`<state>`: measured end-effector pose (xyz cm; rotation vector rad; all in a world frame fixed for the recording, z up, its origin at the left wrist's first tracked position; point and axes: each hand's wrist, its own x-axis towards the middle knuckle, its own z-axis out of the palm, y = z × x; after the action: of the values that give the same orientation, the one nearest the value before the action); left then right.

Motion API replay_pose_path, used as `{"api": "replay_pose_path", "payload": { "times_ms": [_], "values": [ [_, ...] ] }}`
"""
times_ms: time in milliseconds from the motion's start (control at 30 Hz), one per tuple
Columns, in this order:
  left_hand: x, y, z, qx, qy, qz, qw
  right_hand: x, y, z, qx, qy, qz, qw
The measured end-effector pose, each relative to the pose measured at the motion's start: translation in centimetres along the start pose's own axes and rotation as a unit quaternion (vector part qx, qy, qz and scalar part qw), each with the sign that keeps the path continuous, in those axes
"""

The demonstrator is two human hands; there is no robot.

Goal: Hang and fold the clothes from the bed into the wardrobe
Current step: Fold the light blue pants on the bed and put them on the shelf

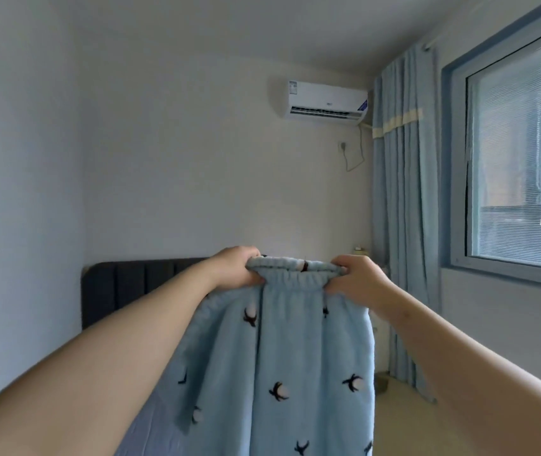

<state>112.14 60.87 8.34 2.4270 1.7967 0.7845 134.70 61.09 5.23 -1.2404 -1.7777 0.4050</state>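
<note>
1. The left hand (234,268) grasps the left end of an elastic waistband (292,271). Its fingers are curled over the top edge and the fabric is bunched in its fist.
2. The right hand (358,279) is clenched round the right end of the same waistband, thumb and fingers pinching the gathered cloth.
3. Both bare forearms reach forward and upward, and the waistband is stretched nearly level between the two hands.
4. The waistband belongs to a pair of light blue fleece pyjama trousers (279,357), printed with small dark-and-white motifs. Only the hands carry them. They hang straight down in the air, and the lower part runs out past the bottom of the view.
5. Behind the trousers to the left is the bed (144,432), with a grey-blue sheet. The cloth hangs in front of the bed's right side; whether it touches the bed cannot be told.
6. A dark padded headboard (124,284) stands against the far wall, behind the left forearm.
7. High on the far wall is a white air conditioner (326,102). A wall socket (342,145) with a looping cord sits below its right end.
8. A blue curtain (404,192) hangs in the far right corner, beside a blue-framed window (519,153).
</note>
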Motion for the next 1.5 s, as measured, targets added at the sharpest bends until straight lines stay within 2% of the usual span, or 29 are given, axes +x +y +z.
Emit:
{"api": "replay_pose_path", "payload": {
  "times_ms": [100, 200, 300, 367, 433, 500, 567, 667, 733, 800, 867, 900, 1000, 1067, 1167, 1233, 1333, 1367, 1400, 1467, 1500],
  "values": [
    [-1.3, -1.4, 3.5, -0.097, -0.006, -0.097, 0.990, -1.8, 1.2, 3.0, 0.132, -0.086, 0.065, 0.985],
    [-2.2, -1.9, 5.4, -0.182, -0.027, -0.174, 0.967, -2.7, 1.5, 5.0, 0.149, -0.189, 0.086, 0.967],
    [-2.7, -1.3, 6.1, -0.184, -0.035, -0.183, 0.965, -3.1, 1.4, 6.7, 0.160, -0.247, 0.059, 0.954],
    [-2.9, -0.9, 6.3, -0.212, -0.018, -0.167, 0.963, -3.3, 1.2, 7.7, 0.173, -0.280, 0.011, 0.944],
    [-3.3, -0.9, 6.4, -0.268, 0.026, -0.158, 0.950, -3.5, 1.1, 8.2, 0.185, -0.272, -0.018, 0.944],
    [-3.8, -1.6, 6.4, -0.360, 0.058, -0.162, 0.917, -3.5, 1.2, 8.5, 0.191, -0.220, 0.008, 0.957],
    [-4.4, -2.0, 6.5, -0.433, 0.061, -0.150, 0.887, -3.5, 1.5, 8.7, 0.211, -0.179, 0.040, 0.960],
    [-5.0, -2.5, 6.6, -0.489, 0.026, -0.100, 0.866, -3.5, 1.4, 9.0, 0.290, -0.111, 0.096, 0.946],
    [-5.5, -3.0, 6.8, -0.446, -0.026, -0.062, 0.893, -3.6, 1.3, 9.1, 0.333, -0.068, 0.125, 0.932],
    [-6.0, -3.5, 7.2, -0.279, -0.078, -0.018, 0.957, -3.5, 1.3, 9.1, 0.358, -0.024, 0.141, 0.923],
    [-6.4, -3.9, 8.1, -0.083, -0.088, 0.010, 0.993, -3.5, 1.2, 8.7, 0.380, 0.011, 0.159, 0.911],
    [-6.5, -4.0, 8.5, -0.031, -0.071, 0.016, 0.997, -3.5, 1.1, 8.4, 0.389, 0.022, 0.161, 0.907],
    [-6.5, -4.6, 9.2, -0.002, 0.023, -0.004, 1.000, -3.7, 0.8, 7.9, 0.407, 0.028, 0.146, 0.901],
    [-6.2, -4.9, 9.2, 0.038, 0.062, -0.084, 0.994, -3.9, 0.6, 7.5, 0.407, 0.028, 0.131, 0.904],
    [-5.7, -5.7, 8.1, 0.071, 0.043, -0.229, 0.970, -4.3, 0.8, 6.7, 0.391, 0.035, 0.127, 0.911],
    [-5.3, -6.2, 7.0, -0.010, 0.046, -0.257, 0.965, -4.8, 1.1, 6.1, 0.377, 0.043, 0.134, 0.915],
    [-5.1, -5.9, 4.8, -0.206, 0.144, -0.224, 0.942, -5.3, 1.5, 5.2, 0.389, 0.056, 0.159, 0.906],
    [-5.4, -5.6, 3.9, -0.303, 0.168, -0.204, 0.916, -5.3, 1.5, 4.7, 0.397, 0.057, 0.168, 0.901],
    [-5.8, -5.2, 2.9, -0.415, 0.175, -0.178, 0.875, -5.3, 1.4, 4.1, 0.413, 0.052, 0.171, 0.893],
    [-6.5, -4.7, 0.7, -0.600, 0.142, -0.110, 0.780, -4.9, 0.8, 2.6, 0.466, 0.010, 0.151, 0.872],
    [-6.9, -4.4, -0.3, -0.655, 0.116, -0.080, 0.743, -4.6, 0.4, 1.9, 0.493, -0.023, 0.132, 0.859]
  ]
}}
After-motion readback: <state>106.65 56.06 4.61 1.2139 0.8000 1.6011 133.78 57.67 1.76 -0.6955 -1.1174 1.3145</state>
